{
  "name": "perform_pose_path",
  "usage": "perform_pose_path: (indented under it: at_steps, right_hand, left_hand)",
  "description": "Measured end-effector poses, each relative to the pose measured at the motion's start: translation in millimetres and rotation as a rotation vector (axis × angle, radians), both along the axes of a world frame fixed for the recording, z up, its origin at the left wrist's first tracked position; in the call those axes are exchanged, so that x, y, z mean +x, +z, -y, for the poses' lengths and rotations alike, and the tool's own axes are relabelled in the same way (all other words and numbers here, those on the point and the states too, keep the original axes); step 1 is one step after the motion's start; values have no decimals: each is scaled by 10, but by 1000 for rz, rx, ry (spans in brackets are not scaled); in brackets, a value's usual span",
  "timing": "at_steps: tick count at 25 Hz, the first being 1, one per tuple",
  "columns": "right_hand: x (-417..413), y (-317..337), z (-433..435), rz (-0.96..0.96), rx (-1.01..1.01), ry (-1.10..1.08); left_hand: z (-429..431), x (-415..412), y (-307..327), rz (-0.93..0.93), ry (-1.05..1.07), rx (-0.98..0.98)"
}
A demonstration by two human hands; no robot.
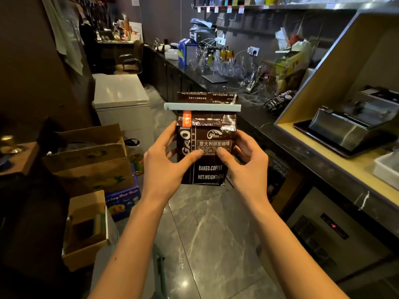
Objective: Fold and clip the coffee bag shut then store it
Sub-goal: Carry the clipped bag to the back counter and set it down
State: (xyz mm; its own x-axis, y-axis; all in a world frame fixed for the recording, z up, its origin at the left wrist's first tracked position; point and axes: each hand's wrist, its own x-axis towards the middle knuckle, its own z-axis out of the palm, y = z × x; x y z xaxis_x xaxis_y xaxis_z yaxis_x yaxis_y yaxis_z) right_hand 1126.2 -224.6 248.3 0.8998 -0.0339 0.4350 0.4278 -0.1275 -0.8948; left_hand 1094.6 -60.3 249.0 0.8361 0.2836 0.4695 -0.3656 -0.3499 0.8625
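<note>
A dark brown coffee bag (210,169) with white lettering is held upright in front of me, above the floor. Its top is folded over, and a pale blue bar clip (202,107) runs across the fold, wider than the bag. My left hand (166,162) grips the bag's left side with the thumb pressed on the front label. Gripping the right side, my right hand (246,167) also has its thumb on the front. Both sets of fingers are hidden behind the bag.
A dark stone counter (278,130) runs along the right, carrying glassware (228,65), a steel machine (345,126) and another dark bag (278,100). Cardboard boxes (92,160) stand on the left, a white chest freezer (123,93) behind them. Grey marble floor (207,234) lies below.
</note>
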Motion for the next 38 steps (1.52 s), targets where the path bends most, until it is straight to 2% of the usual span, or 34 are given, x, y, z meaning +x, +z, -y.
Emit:
perform_pose_path:
  at_steps: [9, 17, 23, 31, 38]
  right_hand:
    - [1496, -161, -275, -13, 20, 21]
    - [3493, -164, 186, -32, 76, -10]
    - [4663, -140, 438, -60, 114, -20]
    - [6130, -314, 309, -78, 94, -107]
    - [7443, -331, -5, -92, 92, -320]
  left_hand:
    - [-270, 1489, -163, -5, 1, 3]
    - [188, 3509, -82, 4, -22, 1]
    - [427, 4767, -61, 6, -52, -5]
    - [300, 6405, -295, -1, -181, -43]
    - [-3, 8073, -280, -17, -394, -56]
